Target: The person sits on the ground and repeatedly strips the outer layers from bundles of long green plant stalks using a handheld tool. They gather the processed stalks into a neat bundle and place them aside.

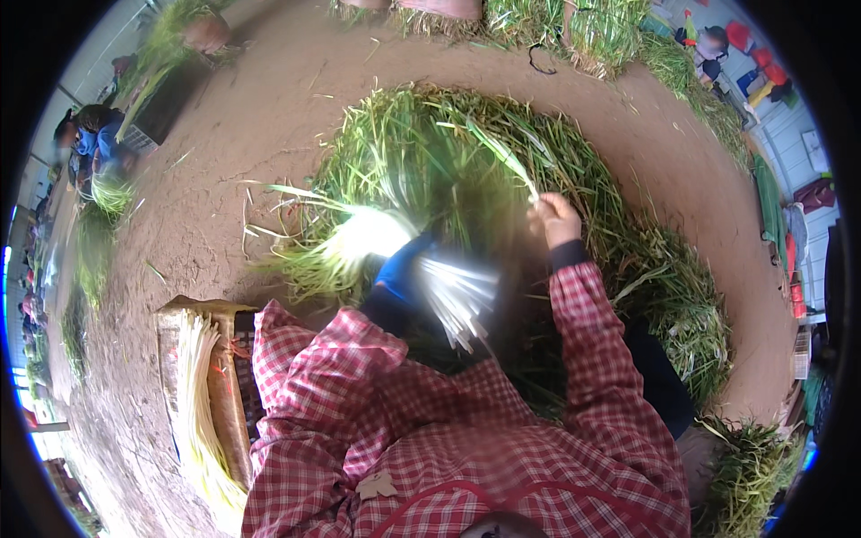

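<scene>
My left hand [405,265], in a blue glove, grips a bundle of pale chive-like stalks [461,296]. Their white ends fan out toward my lap, while the yellow-green leaves point to the left. Strong light washes out part of the bundle. Up and to the right, my bare right hand [557,218] pinches a thin green stalk [501,149] that slants up and left. Both hands are above a large heap of loose green leaves [383,141], which curves around in front of me and along my right side. Motion blurs the area between the hands.
On my left, a box [232,403] holds a long bundle of pale stalks [196,390]. Bundled greens [602,33] stand at the far side of the earthen floor [269,87]. A person in blue [101,141] is at the left near a dark crate [158,107]; another person [709,50] is far right.
</scene>
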`<state>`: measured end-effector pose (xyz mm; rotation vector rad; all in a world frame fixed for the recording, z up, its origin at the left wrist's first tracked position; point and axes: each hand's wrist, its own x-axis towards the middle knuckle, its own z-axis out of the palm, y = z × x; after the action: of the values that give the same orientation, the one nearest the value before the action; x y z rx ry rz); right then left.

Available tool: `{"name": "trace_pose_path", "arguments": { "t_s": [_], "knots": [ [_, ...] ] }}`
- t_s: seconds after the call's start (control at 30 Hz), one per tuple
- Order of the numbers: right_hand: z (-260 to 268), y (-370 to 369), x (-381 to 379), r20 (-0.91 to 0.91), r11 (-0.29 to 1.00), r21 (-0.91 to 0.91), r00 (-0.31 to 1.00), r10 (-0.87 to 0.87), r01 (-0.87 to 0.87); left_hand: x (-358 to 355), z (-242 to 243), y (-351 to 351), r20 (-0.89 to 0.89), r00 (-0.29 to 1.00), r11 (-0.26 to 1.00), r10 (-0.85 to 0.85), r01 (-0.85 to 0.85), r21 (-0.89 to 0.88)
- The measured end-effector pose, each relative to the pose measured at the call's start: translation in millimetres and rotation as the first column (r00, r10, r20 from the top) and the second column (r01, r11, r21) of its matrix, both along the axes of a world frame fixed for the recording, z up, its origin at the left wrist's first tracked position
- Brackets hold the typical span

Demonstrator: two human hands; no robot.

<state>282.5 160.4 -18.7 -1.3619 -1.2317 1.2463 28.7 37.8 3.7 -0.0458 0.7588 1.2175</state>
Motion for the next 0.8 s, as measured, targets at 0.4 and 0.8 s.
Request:
{"name": "trace_pose_path", "arguments": {
  "t_s": [0.4,0.8],
  "knots": [
    [-2,-213,40,-0.312,0.795,-0.359,0.866,0.392,-0.489,46,-32,-23,-0.339,0.910,0.971,-0.239,0.227,-0.077],
    [-107,-154,-3,-0.347,0.942,-0.123,0.903,0.254,-0.312,42,-45,-25,-0.536,0.831,0.988,-0.145,0.151,-0.033]
  ]
}}
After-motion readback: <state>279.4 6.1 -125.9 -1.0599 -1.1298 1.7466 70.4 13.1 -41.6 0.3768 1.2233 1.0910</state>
